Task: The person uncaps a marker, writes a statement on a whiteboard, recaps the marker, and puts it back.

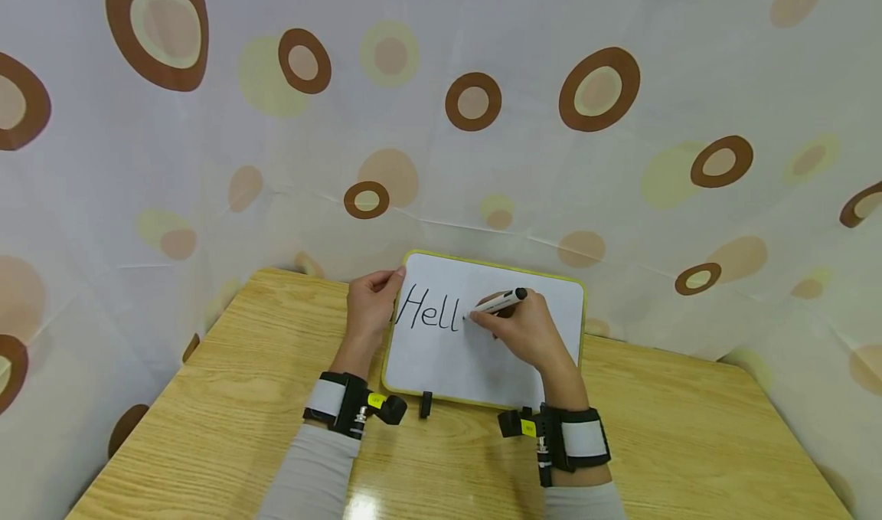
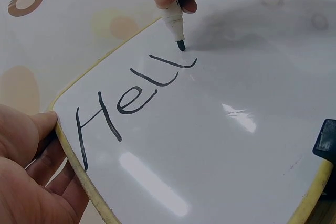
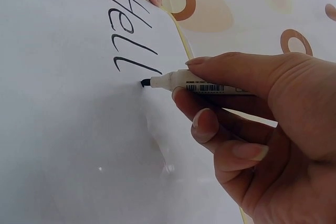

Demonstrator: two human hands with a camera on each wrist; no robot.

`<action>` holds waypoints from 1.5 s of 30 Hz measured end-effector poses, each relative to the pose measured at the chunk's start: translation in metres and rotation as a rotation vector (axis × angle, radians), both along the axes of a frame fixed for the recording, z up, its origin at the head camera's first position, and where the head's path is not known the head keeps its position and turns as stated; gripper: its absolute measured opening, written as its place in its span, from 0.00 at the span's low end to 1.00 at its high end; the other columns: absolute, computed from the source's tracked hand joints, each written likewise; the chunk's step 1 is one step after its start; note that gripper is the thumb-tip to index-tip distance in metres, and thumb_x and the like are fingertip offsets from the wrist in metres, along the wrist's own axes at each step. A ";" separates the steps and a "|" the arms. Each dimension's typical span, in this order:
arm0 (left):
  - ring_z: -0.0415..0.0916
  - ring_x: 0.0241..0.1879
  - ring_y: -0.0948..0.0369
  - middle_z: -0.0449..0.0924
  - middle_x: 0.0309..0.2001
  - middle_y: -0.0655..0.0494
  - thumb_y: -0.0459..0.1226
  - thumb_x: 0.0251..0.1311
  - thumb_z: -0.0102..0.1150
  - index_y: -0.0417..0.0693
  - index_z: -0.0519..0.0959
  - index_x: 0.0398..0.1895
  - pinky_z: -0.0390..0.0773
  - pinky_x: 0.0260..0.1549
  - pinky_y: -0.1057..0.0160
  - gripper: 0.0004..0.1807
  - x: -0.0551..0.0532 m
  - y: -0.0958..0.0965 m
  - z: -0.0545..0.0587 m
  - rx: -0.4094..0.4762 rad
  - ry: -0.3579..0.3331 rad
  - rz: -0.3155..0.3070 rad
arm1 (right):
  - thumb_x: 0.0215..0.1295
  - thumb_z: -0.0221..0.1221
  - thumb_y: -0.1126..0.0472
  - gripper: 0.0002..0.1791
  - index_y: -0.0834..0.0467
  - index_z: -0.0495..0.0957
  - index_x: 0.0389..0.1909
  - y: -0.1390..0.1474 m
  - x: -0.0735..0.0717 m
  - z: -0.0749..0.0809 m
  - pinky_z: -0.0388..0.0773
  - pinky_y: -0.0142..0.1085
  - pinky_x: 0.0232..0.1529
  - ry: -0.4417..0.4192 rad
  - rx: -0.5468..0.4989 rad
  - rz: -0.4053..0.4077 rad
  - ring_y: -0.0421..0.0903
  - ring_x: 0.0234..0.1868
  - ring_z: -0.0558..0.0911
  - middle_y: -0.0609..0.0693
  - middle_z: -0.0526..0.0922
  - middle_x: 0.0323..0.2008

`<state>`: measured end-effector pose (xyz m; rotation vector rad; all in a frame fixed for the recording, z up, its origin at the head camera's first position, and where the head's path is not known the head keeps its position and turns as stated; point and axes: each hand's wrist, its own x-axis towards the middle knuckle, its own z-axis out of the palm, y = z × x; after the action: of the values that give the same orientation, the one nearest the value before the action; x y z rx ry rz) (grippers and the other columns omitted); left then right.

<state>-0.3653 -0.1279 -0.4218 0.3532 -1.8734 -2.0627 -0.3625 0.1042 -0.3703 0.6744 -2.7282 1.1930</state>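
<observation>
A small whiteboard [image 1: 482,359] with a yellow frame leans tilted on the table, the black letters "Hell" [image 2: 126,100] written across its upper left part. My left hand [image 1: 372,305] grips the board's left edge, thumb at the frame and fingers behind it. In my right hand [image 1: 527,328] is a white marker [image 3: 205,81] with a black end, pinched between thumb and fingers. Its dark tip [image 3: 145,83] is right at the board's surface, just past the last "l". The other fingers of that hand curl beneath the marker in the right wrist view.
Under the board is a light wood-grain table [image 1: 248,413]. Black clips [image 1: 426,405] sit at the board's lower edge. Behind the table hangs a pale cloth [image 1: 427,30] with brown and yellow ring patterns. Wrist bands [image 1: 586,437] with small cameras are strapped to both arms.
</observation>
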 end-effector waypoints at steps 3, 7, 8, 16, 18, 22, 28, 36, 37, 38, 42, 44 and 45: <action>0.81 0.32 0.59 0.86 0.38 0.45 0.45 0.72 0.62 0.40 0.87 0.48 0.80 0.30 0.66 0.16 0.000 0.000 0.000 -0.002 -0.003 0.000 | 0.61 0.72 0.60 0.05 0.56 0.89 0.36 0.000 0.000 0.000 0.76 0.40 0.25 0.000 -0.001 -0.001 0.54 0.23 0.83 0.48 0.87 0.25; 0.81 0.32 0.60 0.86 0.38 0.46 0.45 0.72 0.62 0.40 0.87 0.48 0.79 0.30 0.66 0.16 0.000 0.000 0.000 -0.004 -0.006 -0.001 | 0.61 0.72 0.60 0.05 0.57 0.89 0.36 0.000 0.001 0.000 0.76 0.39 0.25 0.002 0.000 -0.001 0.54 0.23 0.83 0.48 0.87 0.26; 0.81 0.32 0.60 0.86 0.38 0.46 0.45 0.72 0.62 0.40 0.87 0.48 0.79 0.30 0.67 0.17 0.000 0.000 0.000 -0.004 -0.006 -0.001 | 0.61 0.72 0.60 0.05 0.57 0.89 0.36 0.000 0.001 0.000 0.76 0.39 0.25 0.003 0.000 -0.001 0.54 0.23 0.83 0.48 0.87 0.26; 0.81 0.32 0.59 0.86 0.38 0.45 0.44 0.72 0.62 0.39 0.87 0.49 0.79 0.29 0.68 0.16 0.000 0.000 0.000 -0.002 0.006 -0.002 | 0.61 0.72 0.60 0.04 0.56 0.89 0.35 -0.001 0.001 0.000 0.76 0.39 0.25 0.008 -0.001 0.005 0.49 0.22 0.81 0.47 0.86 0.25; 0.81 0.32 0.59 0.86 0.39 0.45 0.44 0.72 0.62 0.39 0.87 0.49 0.79 0.29 0.68 0.16 0.000 0.000 0.000 0.001 0.007 -0.003 | 0.61 0.72 0.60 0.04 0.56 0.89 0.35 -0.001 0.001 0.000 0.76 0.39 0.25 0.004 -0.003 0.007 0.49 0.22 0.81 0.48 0.86 0.25; 0.81 0.32 0.59 0.86 0.39 0.44 0.44 0.72 0.62 0.39 0.87 0.48 0.79 0.30 0.67 0.16 0.001 0.000 0.001 0.001 0.012 -0.004 | 0.61 0.72 0.61 0.04 0.56 0.89 0.35 -0.001 0.001 0.000 0.76 0.39 0.25 0.001 -0.005 0.004 0.49 0.22 0.81 0.48 0.86 0.25; 0.81 0.32 0.59 0.86 0.39 0.43 0.44 0.72 0.62 0.39 0.87 0.48 0.79 0.30 0.67 0.16 0.002 0.000 0.002 0.003 0.010 -0.004 | 0.62 0.72 0.60 0.04 0.56 0.89 0.35 -0.001 0.001 -0.001 0.76 0.39 0.25 -0.011 -0.004 0.004 0.52 0.23 0.82 0.50 0.86 0.25; 0.81 0.31 0.60 0.87 0.38 0.45 0.44 0.72 0.63 0.40 0.87 0.48 0.79 0.28 0.68 0.16 0.000 0.000 0.001 0.006 -0.005 0.001 | 0.61 0.72 0.60 0.05 0.56 0.88 0.35 -0.001 0.002 0.000 0.74 0.40 0.25 -0.068 0.015 0.011 0.56 0.25 0.83 0.55 0.86 0.25; 0.81 0.31 0.60 0.86 0.38 0.45 0.44 0.72 0.63 0.40 0.87 0.48 0.79 0.28 0.68 0.16 0.000 0.000 0.001 0.008 -0.006 0.001 | 0.61 0.72 0.59 0.05 0.56 0.88 0.35 0.000 0.002 -0.001 0.74 0.40 0.25 -0.076 0.020 0.009 0.55 0.25 0.83 0.54 0.86 0.25; 0.81 0.31 0.60 0.86 0.38 0.45 0.44 0.72 0.63 0.40 0.87 0.48 0.79 0.29 0.68 0.16 0.000 0.000 0.001 0.009 -0.006 0.000 | 0.61 0.72 0.59 0.05 0.56 0.88 0.34 0.000 0.002 -0.001 0.73 0.40 0.26 -0.084 0.024 0.008 0.55 0.25 0.83 0.54 0.86 0.25; 0.81 0.31 0.60 0.87 0.38 0.44 0.44 0.72 0.63 0.39 0.87 0.48 0.79 0.29 0.68 0.16 0.000 0.000 0.001 0.012 0.005 -0.005 | 0.60 0.73 0.59 0.04 0.55 0.89 0.34 0.000 0.002 0.000 0.72 0.40 0.26 -0.112 0.045 0.000 0.53 0.25 0.82 0.54 0.85 0.25; 0.81 0.31 0.60 0.87 0.38 0.44 0.43 0.72 0.62 0.39 0.88 0.48 0.79 0.29 0.68 0.16 0.000 0.000 0.001 0.012 0.010 -0.005 | 0.60 0.73 0.59 0.04 0.55 0.89 0.33 0.000 0.003 0.001 0.72 0.40 0.26 -0.122 0.058 -0.005 0.51 0.24 0.81 0.54 0.85 0.24; 0.81 0.31 0.60 0.87 0.38 0.44 0.43 0.72 0.63 0.39 0.88 0.47 0.79 0.29 0.68 0.16 0.000 0.000 0.001 0.013 0.012 -0.005 | 0.60 0.73 0.58 0.05 0.55 0.89 0.33 0.000 0.003 0.001 0.71 0.40 0.26 -0.127 0.063 -0.008 0.50 0.24 0.81 0.54 0.85 0.24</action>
<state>-0.3650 -0.1280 -0.4205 0.3393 -1.8572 -2.0763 -0.3594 0.1040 -0.3691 0.6145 -2.8799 1.1923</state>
